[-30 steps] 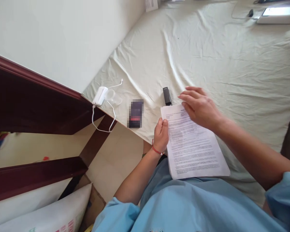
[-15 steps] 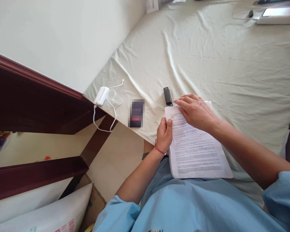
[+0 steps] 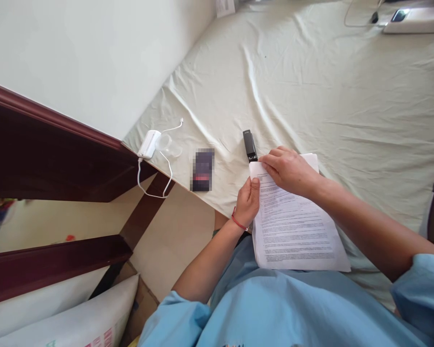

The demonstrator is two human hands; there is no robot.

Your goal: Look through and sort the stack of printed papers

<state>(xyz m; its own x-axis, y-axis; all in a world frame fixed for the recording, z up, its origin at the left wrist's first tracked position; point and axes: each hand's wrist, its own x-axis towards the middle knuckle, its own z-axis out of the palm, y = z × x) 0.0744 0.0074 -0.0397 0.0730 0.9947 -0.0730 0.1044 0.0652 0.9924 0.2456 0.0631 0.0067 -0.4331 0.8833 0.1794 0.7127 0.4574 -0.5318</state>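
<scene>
A stack of printed paper sheets [image 3: 292,231] lies in front of me, its lower end against my blue shirt. My left hand [image 3: 248,200] grips the left edge of the stack, thumb on top and fingers beneath. Across the top of the sheets is my right hand [image 3: 287,168], its fingers bent together at the upper edge; the fingertips seem to pinch the paper there, partly hidden. A black stapler [image 3: 250,144] rests on the cloth just beyond the stack's top left corner, close to my right fingertips.
A blurred-out dark flat object [image 3: 202,169] lies on the pale sheet [image 3: 340,96], left of the stapler. Farther left are a white adapter with a cable [image 3: 150,143] and a clear round container [image 3: 165,142]. A white device [image 3: 415,23] sits at the far right.
My right hand's fingers have curled in toward the top edge of the sheets, and the hand has shifted slightly down. My left hand keeps its hold on the edge.
</scene>
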